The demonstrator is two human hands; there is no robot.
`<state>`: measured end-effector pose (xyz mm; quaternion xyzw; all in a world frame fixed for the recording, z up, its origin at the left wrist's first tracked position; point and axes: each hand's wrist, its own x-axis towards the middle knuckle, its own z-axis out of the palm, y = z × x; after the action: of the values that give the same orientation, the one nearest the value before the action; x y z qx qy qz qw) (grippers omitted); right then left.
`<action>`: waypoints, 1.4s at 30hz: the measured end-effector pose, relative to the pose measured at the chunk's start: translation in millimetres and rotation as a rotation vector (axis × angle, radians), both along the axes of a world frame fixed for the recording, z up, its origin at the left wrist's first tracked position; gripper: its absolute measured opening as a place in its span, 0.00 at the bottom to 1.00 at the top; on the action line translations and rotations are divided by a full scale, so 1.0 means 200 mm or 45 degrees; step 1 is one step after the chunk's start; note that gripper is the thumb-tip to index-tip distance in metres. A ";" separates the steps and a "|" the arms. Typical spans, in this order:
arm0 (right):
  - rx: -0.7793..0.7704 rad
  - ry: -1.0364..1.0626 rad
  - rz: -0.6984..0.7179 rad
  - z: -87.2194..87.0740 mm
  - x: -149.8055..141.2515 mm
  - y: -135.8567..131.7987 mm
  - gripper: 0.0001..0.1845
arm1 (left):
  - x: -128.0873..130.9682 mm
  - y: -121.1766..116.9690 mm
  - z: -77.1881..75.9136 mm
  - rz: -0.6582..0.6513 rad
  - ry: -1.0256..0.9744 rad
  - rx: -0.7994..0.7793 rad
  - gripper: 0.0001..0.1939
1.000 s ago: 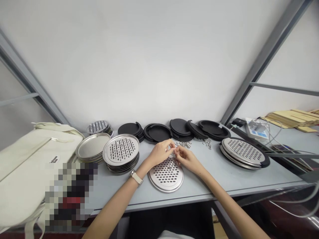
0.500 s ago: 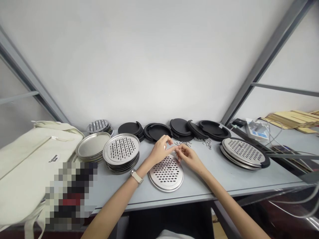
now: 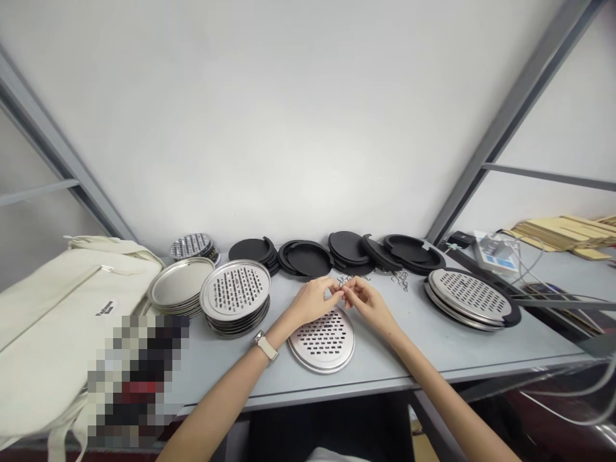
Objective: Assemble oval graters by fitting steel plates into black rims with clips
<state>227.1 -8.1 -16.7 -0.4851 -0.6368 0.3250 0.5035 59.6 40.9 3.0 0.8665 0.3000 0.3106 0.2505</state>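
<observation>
My left hand (image 3: 315,300) and my right hand (image 3: 368,305) meet fingertip to fingertip over the far rim of a round slotted metal plate (image 3: 323,350). Both are closed in a pinch. A tiny bit of metal seems to show where the fingertips touch, too small to name. Just behind the fingers lies a loose group of small metal rings (image 3: 366,278), partly hidden by the hands. More rings or hooks (image 3: 400,280) lie to the right of it. The slotted plate rests flat on the grey table (image 3: 385,366), its far part covered by my left hand.
Left are stacks of slotted plates (image 3: 235,290) and plain metal trays (image 3: 180,282), beside a cream bag (image 3: 58,321). Black round holders (image 3: 303,256) line the wall. A stack of slotted plates in a black holder (image 3: 471,295) stands right, near cables and wooden boards (image 3: 561,232).
My left hand has lowered, its raised fingers folding down towards the right fingertips. My right hand has shifted slightly and stays pinched. The plate has not moved on the table.
</observation>
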 end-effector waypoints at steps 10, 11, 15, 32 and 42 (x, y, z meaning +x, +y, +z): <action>-0.037 0.088 0.070 -0.03 0.00 0.01 0.14 | 0.00 0.00 -0.01 0.119 0.037 0.036 0.06; -0.037 0.101 0.072 -0.03 0.00 0.02 0.14 | 0.00 0.00 0.00 0.124 0.042 0.038 0.06; -0.035 0.126 0.069 -0.05 0.00 0.02 0.14 | 0.00 -0.01 0.00 0.136 0.051 0.082 0.05; 0.112 -0.238 -0.035 -0.05 0.00 0.00 0.05 | -0.02 0.00 0.01 0.140 0.445 0.438 0.02; 0.108 -0.382 -0.072 -0.05 0.00 0.00 0.06 | -0.03 0.00 0.02 0.099 0.639 0.501 0.03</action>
<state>226.6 -7.7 -25.8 -0.5244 -0.7039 0.2076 0.4318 53.9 40.1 7.8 0.9357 0.3195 0.1487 -0.0156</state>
